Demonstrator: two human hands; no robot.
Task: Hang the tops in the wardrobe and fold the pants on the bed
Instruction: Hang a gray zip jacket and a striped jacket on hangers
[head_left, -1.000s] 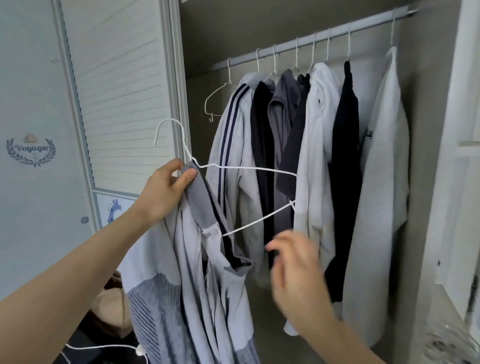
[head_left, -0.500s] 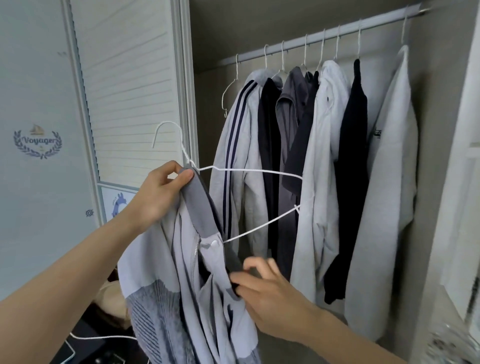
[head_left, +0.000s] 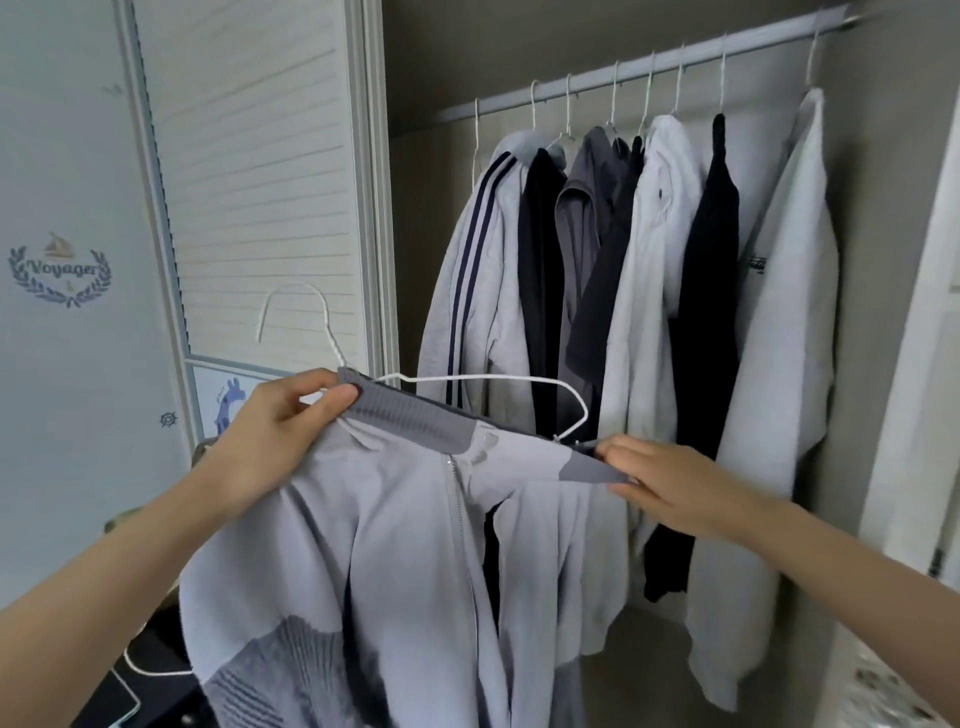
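Grey zip top (head_left: 405, 519), soft and limp, is held in front of the open wardrobe (head_left: 649, 62), half on a white wire hanger (head_left: 488, 378). Its ribbed collar, the best hold, is pinched by left hand (head_left: 280, 431) and apparently right hand (head_left: 670, 480). "Voyager" is printed on the door (head_left: 60, 267).

Grey zip top (head_left: 405, 519), collar stretched across white hanger (head_left: 488, 378)
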